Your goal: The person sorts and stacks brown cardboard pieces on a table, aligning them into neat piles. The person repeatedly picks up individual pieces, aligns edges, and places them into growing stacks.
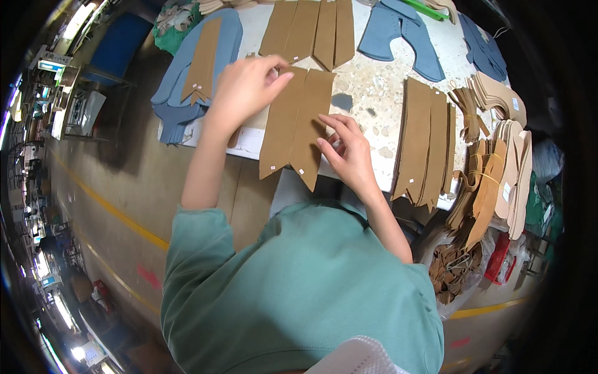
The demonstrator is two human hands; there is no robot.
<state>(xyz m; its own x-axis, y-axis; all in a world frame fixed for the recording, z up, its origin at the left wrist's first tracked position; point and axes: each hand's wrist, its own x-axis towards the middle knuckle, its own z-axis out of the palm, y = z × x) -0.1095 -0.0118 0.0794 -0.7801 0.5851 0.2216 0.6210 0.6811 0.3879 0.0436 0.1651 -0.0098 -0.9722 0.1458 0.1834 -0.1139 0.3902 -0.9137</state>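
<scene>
Two brown leather-like strips (294, 118) with notched lower ends and small white stickers lie side by side before me, their lower ends jutting past the table's near edge. My left hand (246, 87) is over their upper left corner, fingers bent and thumb apart from them; I see nothing held. At the right edge of the strips, my right hand (349, 153) has its thumb and fingers apart, the fingertips at or just over that edge. Whether they touch it I cannot tell. More brown strips (308, 31) lie beyond, and a layered row of them (423, 140) is to the right.
Blue-grey cut pieces (227, 43) are stacked left, with another blue-grey piece (398, 31) at the back of the speckled white table (374, 93). Bundled tan pieces (507, 162) crowd the right edge, above a plastic bag of brown scraps (458, 271) and a red basket (498, 258).
</scene>
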